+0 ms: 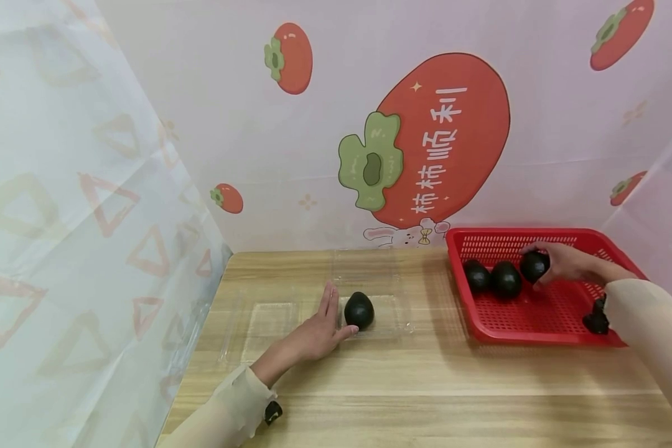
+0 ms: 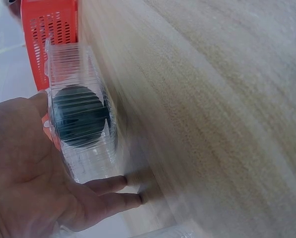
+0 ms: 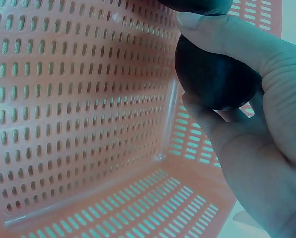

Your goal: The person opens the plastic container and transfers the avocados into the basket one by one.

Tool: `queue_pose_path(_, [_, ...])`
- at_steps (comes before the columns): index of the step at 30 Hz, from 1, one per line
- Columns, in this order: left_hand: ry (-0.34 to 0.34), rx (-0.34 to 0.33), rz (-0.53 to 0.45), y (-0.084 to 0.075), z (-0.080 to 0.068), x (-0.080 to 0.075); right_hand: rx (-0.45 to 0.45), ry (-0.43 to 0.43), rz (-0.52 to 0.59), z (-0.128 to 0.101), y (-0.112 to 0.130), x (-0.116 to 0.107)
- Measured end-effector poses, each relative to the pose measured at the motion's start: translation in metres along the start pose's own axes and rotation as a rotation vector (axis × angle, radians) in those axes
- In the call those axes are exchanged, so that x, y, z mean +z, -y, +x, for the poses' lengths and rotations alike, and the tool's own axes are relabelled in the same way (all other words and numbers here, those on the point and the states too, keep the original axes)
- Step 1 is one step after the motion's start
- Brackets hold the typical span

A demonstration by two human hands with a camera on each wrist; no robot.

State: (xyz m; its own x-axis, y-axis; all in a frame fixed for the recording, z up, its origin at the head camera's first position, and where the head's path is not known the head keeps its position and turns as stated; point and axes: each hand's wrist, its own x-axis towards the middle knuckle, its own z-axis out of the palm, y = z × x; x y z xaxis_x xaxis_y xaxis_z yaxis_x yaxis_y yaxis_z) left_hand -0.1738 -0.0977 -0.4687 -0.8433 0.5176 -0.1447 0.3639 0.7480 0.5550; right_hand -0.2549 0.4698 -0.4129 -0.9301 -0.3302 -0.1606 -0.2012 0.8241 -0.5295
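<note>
My right hand (image 1: 560,260) grips a dark avocado (image 1: 534,266) inside the red basket (image 1: 543,339), fingers and thumb curled round it. In the right wrist view this avocado (image 3: 212,74) is up close. Two more avocados (image 1: 506,280) lie to its left in the basket. My left hand (image 1: 319,330) is at the left side of a clear plastic clamshell box (image 1: 392,311), fingers straight and thumb along the near edge. One avocado (image 1: 359,311) sits in that box; through the ribbed wall it (image 2: 81,116) shows in the left wrist view.
Another clear plastic box (image 1: 269,317) stands to the left on the wooden table (image 1: 425,398). The box's raised lid (image 1: 364,264) is at the back. A printed cloth (image 1: 246,124) hangs behind the table and along its sides. Black straps show at both sleeves.
</note>
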Motion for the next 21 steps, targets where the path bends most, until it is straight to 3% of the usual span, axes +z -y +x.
queue_pose_path(8, [0.002,-0.005,-0.007,-0.0009,0.0000,-0.0002,-0.025,0.052,0.011,0.0030,-0.0003,0.0024])
queue_pose_path(21, [0.000,-0.019,-0.013,-0.0006,0.0005,0.0000,0.023,0.134,-0.004,0.0034,0.0037,0.0015])
